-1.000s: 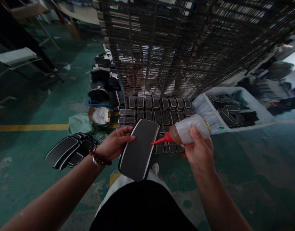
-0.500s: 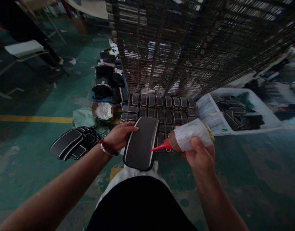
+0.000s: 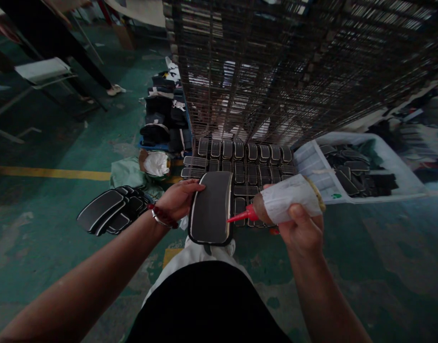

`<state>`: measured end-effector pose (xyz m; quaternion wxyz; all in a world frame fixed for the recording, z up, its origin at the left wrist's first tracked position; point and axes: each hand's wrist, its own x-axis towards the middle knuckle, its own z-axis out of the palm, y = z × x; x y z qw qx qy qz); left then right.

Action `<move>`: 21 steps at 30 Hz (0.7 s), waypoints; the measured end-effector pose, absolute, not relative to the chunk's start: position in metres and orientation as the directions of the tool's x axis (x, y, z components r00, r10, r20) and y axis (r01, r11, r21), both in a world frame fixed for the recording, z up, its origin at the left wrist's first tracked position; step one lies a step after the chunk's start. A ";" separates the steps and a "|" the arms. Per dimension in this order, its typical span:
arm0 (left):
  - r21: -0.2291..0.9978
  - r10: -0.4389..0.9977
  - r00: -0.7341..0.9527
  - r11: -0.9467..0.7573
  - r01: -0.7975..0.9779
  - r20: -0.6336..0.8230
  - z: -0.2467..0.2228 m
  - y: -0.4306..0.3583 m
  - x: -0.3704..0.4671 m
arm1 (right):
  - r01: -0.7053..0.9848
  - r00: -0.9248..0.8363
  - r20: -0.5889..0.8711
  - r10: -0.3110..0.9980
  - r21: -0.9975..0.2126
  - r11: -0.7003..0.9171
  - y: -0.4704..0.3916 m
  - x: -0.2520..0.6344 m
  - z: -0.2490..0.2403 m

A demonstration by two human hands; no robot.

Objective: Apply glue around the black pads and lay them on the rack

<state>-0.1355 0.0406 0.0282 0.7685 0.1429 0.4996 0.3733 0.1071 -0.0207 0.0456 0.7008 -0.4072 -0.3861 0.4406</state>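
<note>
Metal rack and white bin border pads partly hidden by the dark panel, long axis running forward above the legs; left hand pinches its edge, right hand wraps the leftward-pointing bottle.

Right hand holds red-nozzled bottle

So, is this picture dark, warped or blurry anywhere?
Head view: dim overall, the black top nearly without detail; the rack stretched toward the upper right, perhaps by a wide lens; the heap at far right smeared, while the pad and red nozzle show fairly clearly.
</note>
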 end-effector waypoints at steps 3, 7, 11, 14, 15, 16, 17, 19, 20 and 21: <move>0.598 0.716 0.250 0.688 -0.410 -0.652 0.031 0.039 -0.133 | -0.267 0.402 0.214 0.890 -0.902 0.338 0.003 0.109 0.046; 0.594 0.712 0.281 0.696 -0.404 -0.644 0.032 0.037 -0.131 | -0.259 0.460 0.190 0.868 -0.906 0.335 0.028 0.115 0.043; 0.597 0.714 0.270 0.693 -0.404 -0.646 0.031 0.038 -0.131 | -0.267 0.461 0.112 0.880 -0.929 0.258 0.030 0.118 0.040; 0.597 0.714 0.239 0.688 -0.413 -0.658 0.031 0.041 -0.131 | -0.293 0.430 0.068 0.900 -0.933 0.210 0.018 0.116 0.039; 0.595 0.714 0.228 0.686 -0.419 -0.662 0.031 0.041 -0.131 | -0.302 0.422 0.070 0.904 -0.929 0.213 0.013 0.115 0.038; 0.592 0.714 0.215 0.682 -0.428 -0.667 0.031 0.042 -0.131 | -0.310 0.413 0.076 0.907 -0.925 0.218 0.008 0.114 0.038; 0.587 0.712 0.202 0.680 -0.440 -0.673 0.030 0.043 -0.131 | -0.314 0.403 0.083 0.912 -0.923 0.223 0.003 0.112 0.039; 0.567 0.701 0.185 0.679 -0.466 -0.689 0.029 0.045 -0.131 | -0.315 0.379 0.091 0.921 -0.923 0.221 -0.008 0.111 0.040; 0.555 0.694 0.180 0.682 -0.476 -0.697 0.028 0.046 -0.131 | -0.313 0.367 0.092 0.926 -0.925 0.216 -0.012 0.110 0.040; 0.542 0.685 0.178 0.686 -0.485 -0.706 0.027 0.047 -0.132 | -0.308 0.359 0.096 0.928 -0.927 0.215 -0.016 0.110 0.040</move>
